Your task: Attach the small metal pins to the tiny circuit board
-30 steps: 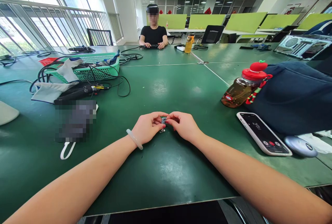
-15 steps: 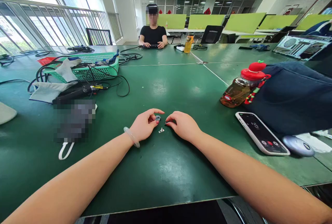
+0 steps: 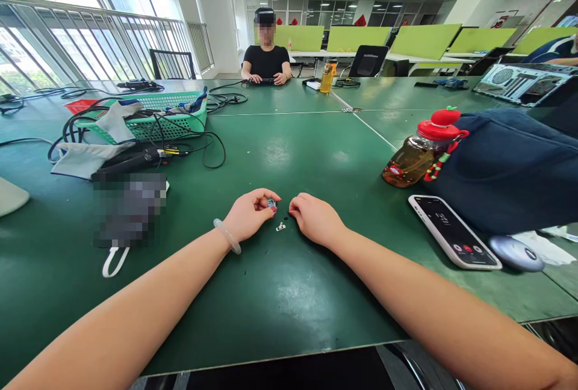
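Between the thumb and fingers of my left hand (image 3: 251,213) is a small grey part (image 3: 271,203). My right hand (image 3: 316,219) is closed just to the right, fingertips curled and pressed together near the table; whether they hold anything is hidden. A small white piece (image 3: 280,227) lies on the green table (image 3: 289,281) below the gap between my hands. Just above it, by my right fingertips, a tiny black piece (image 3: 286,218) rests on the surface.
A green basket (image 3: 180,122) with cables and gloves stands at the left. On the right are a red-lidded bottle (image 3: 410,158), a phone (image 3: 451,230), a mouse (image 3: 517,253) and a dark blue bag (image 3: 510,167). A person (image 3: 267,62) sits across the table.
My left fingers have closed more around the grey part. My right hand has shifted slightly away from the tiny black piece, which now shows on the table.
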`<state>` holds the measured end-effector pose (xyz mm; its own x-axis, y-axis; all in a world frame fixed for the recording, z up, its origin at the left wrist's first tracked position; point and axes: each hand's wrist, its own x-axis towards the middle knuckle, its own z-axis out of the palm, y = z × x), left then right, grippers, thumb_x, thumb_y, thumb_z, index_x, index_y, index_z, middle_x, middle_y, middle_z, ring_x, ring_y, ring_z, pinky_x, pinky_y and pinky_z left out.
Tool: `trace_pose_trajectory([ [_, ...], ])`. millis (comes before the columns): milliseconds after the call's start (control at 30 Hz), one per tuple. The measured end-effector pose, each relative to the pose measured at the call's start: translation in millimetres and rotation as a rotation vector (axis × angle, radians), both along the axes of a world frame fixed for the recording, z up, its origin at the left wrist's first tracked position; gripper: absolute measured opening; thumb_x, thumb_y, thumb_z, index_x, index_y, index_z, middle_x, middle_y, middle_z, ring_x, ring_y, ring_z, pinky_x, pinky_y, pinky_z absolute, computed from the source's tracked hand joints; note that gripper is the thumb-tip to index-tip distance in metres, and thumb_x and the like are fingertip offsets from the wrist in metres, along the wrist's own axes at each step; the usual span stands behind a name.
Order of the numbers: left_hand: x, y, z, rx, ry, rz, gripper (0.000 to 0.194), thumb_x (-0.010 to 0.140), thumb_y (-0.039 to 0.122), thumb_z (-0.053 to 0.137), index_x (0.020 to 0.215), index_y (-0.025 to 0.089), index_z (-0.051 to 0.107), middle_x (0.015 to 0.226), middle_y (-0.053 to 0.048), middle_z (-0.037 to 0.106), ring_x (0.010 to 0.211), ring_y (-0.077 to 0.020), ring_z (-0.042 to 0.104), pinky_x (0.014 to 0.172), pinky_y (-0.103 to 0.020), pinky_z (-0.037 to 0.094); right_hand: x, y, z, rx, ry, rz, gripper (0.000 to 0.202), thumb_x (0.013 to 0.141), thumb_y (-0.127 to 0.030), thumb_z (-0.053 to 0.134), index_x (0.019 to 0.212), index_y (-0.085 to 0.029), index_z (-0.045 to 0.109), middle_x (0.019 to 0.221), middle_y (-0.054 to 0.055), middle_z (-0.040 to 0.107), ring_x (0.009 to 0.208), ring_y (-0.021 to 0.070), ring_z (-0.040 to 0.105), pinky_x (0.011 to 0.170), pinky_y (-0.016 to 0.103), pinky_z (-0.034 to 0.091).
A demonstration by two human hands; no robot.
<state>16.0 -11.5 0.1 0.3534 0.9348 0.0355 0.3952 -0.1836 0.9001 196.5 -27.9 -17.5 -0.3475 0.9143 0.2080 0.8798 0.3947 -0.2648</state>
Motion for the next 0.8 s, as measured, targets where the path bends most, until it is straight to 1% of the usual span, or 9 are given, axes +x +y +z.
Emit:
trace_pose_trajectory([
  [167, 1.3, -1.1, 2.0, -0.123, -0.146, 0.003, 0.027, 0.064, 0.020, 0.064, 0.089, 0.014, 0.056, 0.074, -0.002, 0.062, 0.071, -0.0140, 0.062, 0.075, -0.033, 0.049, -0.8, -9.3, 10.9, 0.082, 0.217, 0.032, 0.011, 0.085, -0.018, 0.045, 0.080, -0.019, 0.055, 0.085, 0.001, 0.057, 0.074, 0.0113, 0.052, 0.066, 0.022, 0.038],
  [267, 2.2, -1.9, 0.7, -0.135, -0.192, -0.033, 0.026, 0.064, 0.019, 0.065, 0.088, 0.014, 0.055, 0.081, -0.005, 0.065, 0.076, -0.0152, 0.063, 0.080, -0.034, 0.049, -5.7, -15.8, 16.0, 0.108, 0.281, 0.074, 0.012, 0.086, -0.019, 0.045, 0.081, -0.019, 0.056, 0.087, 0.002, 0.057, 0.072, 0.0107, 0.051, 0.065, 0.022, 0.039],
  [367, 2.1, -3.2, -0.2, -0.113, -0.151, -0.065, 0.028, 0.066, 0.021, 0.066, 0.092, 0.014, 0.058, 0.083, -0.005, 0.066, 0.079, -0.0166, 0.064, 0.081, -0.035, 0.049, -9.2, -18.5, 16.5, 0.118, 0.285, 0.092, 0.013, 0.086, -0.020, 0.045, 0.082, -0.019, 0.056, 0.088, 0.002, 0.056, 0.074, 0.0113, 0.052, 0.066, 0.023, 0.040],
  [467, 2.4, -5.4, 1.1, -0.085, -0.082, -0.066, 0.030, 0.067, 0.023, 0.065, 0.095, 0.016, 0.060, 0.085, -0.005, 0.066, 0.077, -0.0167, 0.064, 0.079, -0.034, 0.049, -9.0, -18.2, 15.0, 0.122, 0.284, 0.092, 0.013, 0.086, -0.020, 0.045, 0.083, -0.019, 0.057, 0.087, 0.002, 0.056, 0.073, 0.0112, 0.052, 0.066, 0.023, 0.040],
  [600, 4.0, -8.1, 4.1, -0.041, -0.022, -0.045, 0.027, 0.066, 0.023, 0.066, 0.092, 0.017, 0.061, 0.078, -0.002, 0.066, 0.071, -0.0153, 0.063, 0.074, -0.031, 0.050, -7.6, -17.9, 13.9, 0.133, 0.282, 0.095, 0.013, 0.086, -0.021, 0.044, 0.083, -0.019, 0.057, 0.087, 0.002, 0.057, 0.072, 0.0108, 0.052, 0.065, 0.023, 0.040],
  [733, 5.0, -8.5, 3.5, -0.036, -0.086, -0.050, 0.025, 0.063, 0.020, 0.068, 0.086, 0.016, 0.058, 0.081, -0.001, 0.064, 0.071, -0.0136, 0.062, 0.073, -0.029, 0.051, -7.9, -18.5, 13.1, 0.147, 0.252, 0.106, 0.013, 0.086, -0.020, 0.044, 0.084, -0.019, 0.057, 0.087, 0.002, 0.057, 0.074, 0.0109, 0.053, 0.065, 0.022, 0.040],
  [800, 5.1, -8.3, 2.5, -0.039, -0.112, -0.056, 0.026, 0.062, 0.019, 0.069, 0.084, 0.016, 0.056, 0.078, -0.001, 0.064, 0.070, -0.0132, 0.062, 0.072, -0.029, 0.051, -8.3, -18.7, 12.7, 0.155, 0.233, 0.113, 0.014, 0.086, -0.020, 0.044, 0.084, -0.019, 0.058, 0.087, 0.002, 0.057, 0.074, 0.0109, 0.053, 0.064, 0.022, 0.040],
])
